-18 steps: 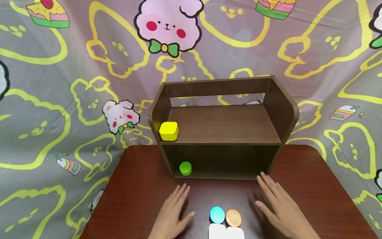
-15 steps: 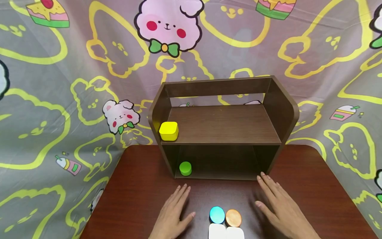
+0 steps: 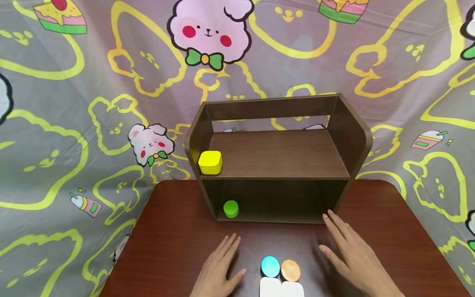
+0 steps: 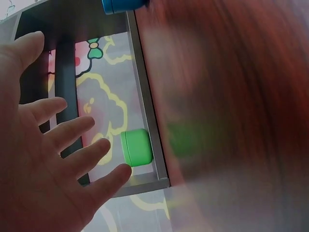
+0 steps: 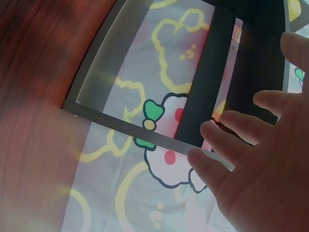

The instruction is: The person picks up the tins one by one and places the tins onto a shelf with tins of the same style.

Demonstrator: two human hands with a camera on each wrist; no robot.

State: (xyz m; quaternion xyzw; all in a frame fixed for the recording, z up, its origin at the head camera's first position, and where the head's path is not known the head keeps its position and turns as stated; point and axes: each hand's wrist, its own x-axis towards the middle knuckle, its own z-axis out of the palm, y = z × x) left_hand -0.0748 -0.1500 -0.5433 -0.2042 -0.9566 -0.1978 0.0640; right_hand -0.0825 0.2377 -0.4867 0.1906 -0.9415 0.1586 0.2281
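Note:
My left hand [image 3: 218, 269] is flat with straight fingers, low over the table in front of the shelf and holding nothing. My right hand [image 3: 357, 256] lies the same way on the other side, its fingertips near the shelf's lower right corner. Between the hands sit a blue round-topped container [image 3: 270, 267] and an orange round one [image 3: 290, 270]. Right below them are two white square-topped ones [image 3: 270, 287], cut off by the frame edge. Just beyond the left fingertips in the left wrist view is a small green round container [image 4: 137, 148] on the lower shelf level.
The dark brown two-level shelf [image 3: 278, 154] stands at the back of the reddish-brown table [image 3: 148, 251]. A yellow rounded-square container [image 3: 210, 163] sits at the left end of its upper level. Patterned cloth [image 3: 111, 62] hangs behind and along both sides.
My left hand has drawn back slightly toward me and to the right. My right hand has shifted a little outward to the right. The containers stay where they were.

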